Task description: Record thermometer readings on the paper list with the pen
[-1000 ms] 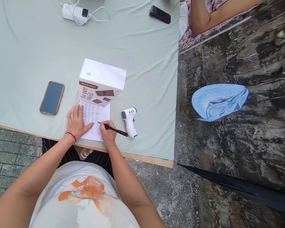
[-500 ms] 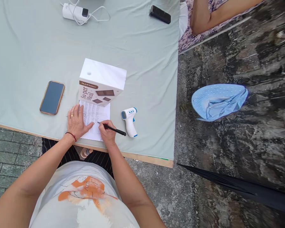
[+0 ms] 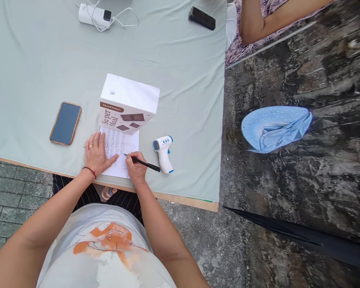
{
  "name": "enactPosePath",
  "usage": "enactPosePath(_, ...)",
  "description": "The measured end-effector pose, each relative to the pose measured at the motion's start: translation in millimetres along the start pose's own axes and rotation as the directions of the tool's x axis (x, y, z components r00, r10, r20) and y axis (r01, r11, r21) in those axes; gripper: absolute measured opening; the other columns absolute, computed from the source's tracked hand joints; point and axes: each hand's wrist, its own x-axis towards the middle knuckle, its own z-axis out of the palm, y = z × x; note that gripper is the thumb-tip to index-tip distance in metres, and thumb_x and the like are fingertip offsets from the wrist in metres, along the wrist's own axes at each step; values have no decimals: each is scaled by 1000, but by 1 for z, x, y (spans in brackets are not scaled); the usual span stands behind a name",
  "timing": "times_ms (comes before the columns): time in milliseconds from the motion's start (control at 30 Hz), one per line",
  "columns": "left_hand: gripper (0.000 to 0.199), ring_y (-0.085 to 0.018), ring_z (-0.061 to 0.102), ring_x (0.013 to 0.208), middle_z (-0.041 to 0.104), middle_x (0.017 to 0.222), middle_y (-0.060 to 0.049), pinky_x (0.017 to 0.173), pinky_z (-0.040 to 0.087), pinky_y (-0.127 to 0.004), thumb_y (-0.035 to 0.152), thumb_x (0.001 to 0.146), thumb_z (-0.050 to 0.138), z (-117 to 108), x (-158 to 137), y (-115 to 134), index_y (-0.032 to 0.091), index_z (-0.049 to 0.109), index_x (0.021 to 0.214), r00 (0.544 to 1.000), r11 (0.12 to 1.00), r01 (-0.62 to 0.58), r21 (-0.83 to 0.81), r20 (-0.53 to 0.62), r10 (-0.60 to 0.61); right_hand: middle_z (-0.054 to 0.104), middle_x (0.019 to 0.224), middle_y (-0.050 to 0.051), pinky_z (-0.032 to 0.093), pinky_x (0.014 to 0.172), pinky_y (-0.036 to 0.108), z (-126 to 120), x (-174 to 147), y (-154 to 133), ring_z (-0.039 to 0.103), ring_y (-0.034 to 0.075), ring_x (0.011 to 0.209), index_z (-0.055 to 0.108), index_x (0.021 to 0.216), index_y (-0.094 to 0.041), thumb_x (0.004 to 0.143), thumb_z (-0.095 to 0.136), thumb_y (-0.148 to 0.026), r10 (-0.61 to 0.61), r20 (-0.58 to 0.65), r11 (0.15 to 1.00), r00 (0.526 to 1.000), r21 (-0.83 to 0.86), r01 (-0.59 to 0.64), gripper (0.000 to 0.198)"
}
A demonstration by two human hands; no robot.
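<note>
A printed sheet of paper [image 3: 120,173] lies at the table's front edge, its far end reaching to the foot of a white box [image 3: 129,94] marked "NutriMotion Super Meal". Flat on the sheet's left side rests my left hand [image 3: 96,154], fingers stretched out and thumb pointing right. My right hand [image 3: 136,168] grips a black pen [image 3: 148,163], its tip at the right half of the printed lines. Just right of that hand lies a white and blue infrared thermometer [image 3: 163,154]. A smartphone [image 3: 65,123] in a brown-edged case lies left of my left hand.
At the far side of the cloth-covered table [image 3: 192,120] are a white device [image 3: 93,15] with a cable and a black oblong object [image 3: 202,18]. Another person's arm [image 3: 253,24] shows at top right. A blue sun hat [image 3: 276,128] and a folded black umbrella-like thing [image 3: 282,228] are off to the right.
The pen and my right hand have shifted very slightly to the right. My left hand stays in place on the paper.
</note>
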Motion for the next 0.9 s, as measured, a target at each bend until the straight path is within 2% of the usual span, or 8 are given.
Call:
enactPosePath(233, 90, -41, 33, 142, 41, 149, -25, 119, 20, -57, 58, 75, 67, 1, 0, -1, 8, 37, 144, 1000, 1000, -6, -8, -2, 6, 53, 60, -5, 43, 58, 27, 1, 1, 1, 47, 13, 57, 54, 67, -22, 75, 50, -27, -18, 20, 1000, 1000, -22, 19, 10)
enactPosePath(367, 91, -41, 33, 142, 41, 149, -25, 118, 21, -57, 58, 74, 67, 1, 0, -1, 8, 37, 144, 1000, 1000, -8, -4, -6, 8, 52, 61, -4, 43, 59, 27, 1, 1, 2, 48, 13, 58, 52, 68, -23, 77, 51, -27, -26, -10, 1000, 1000, -13, 26, 10)
enactPosePath(467, 92, -41, 33, 142, 41, 149, -26, 118, 21, -57, 56, 73, 69, 1, 1, -2, 8, 37, 144, 1000, 1000, -7, -2, -8, 7, 58, 72, -1, 48, 68, 30, -2, 0, 1, 55, 16, 69, 56, 80, -23, 84, 50, -32, -50, -55, 999, 997, -15, 49, 12)
enactPosePath(600, 91, -41, 34, 142, 42, 149, -24, 118, 22, -58, 55, 72, 69, 2, 2, -3, 9, 37, 145, 1000, 1000, -12, -14, -23, 11, 63, 93, 6, 51, 86, 39, -8, 4, 1, 60, 21, 91, 61, 97, -23, 93, 47, -36, -205, -60, 975, 977, -103, 198, 19)
enactPosePath(700, 90, -41, 35, 141, 43, 148, -25, 118, 22, -57, 54, 73, 69, 1, 3, -4, 7, 39, 144, 999, 1000, -11, -17, -31, 11, 61, 99, 8, 51, 89, 41, -17, 13, 9, 60, 22, 98, 63, 106, -24, 95, 43, -31, -292, 1, 938, 956, -195, 287, 24)
enactPosePath(800, 90, -42, 35, 142, 43, 148, -26, 118, 22, -57, 52, 73, 69, 2, 2, -4, 6, 38, 144, 999, 1000, -6, -31, -32, 5, 60, 104, 9, 51, 89, 41, -27, 26, 22, 59, 23, 100, 64, 117, -25, 95, 39, -22, -324, 144, 906, 935, -237, 350, 33)
enactPosePath(900, 91, -41, 35, 142, 41, 149, -26, 118, 22, -59, 49, 75, 66, 5, 4, -9, 8, 30, 148, 998, 996, 9, -89, -56, -14, 61, 104, 9, 50, 88, 41, -31, 36, 33, 58, 22, 96, 65, 120, -24, 94, 38, -17, -349, 247, 871, 904, -270, 410, 38)
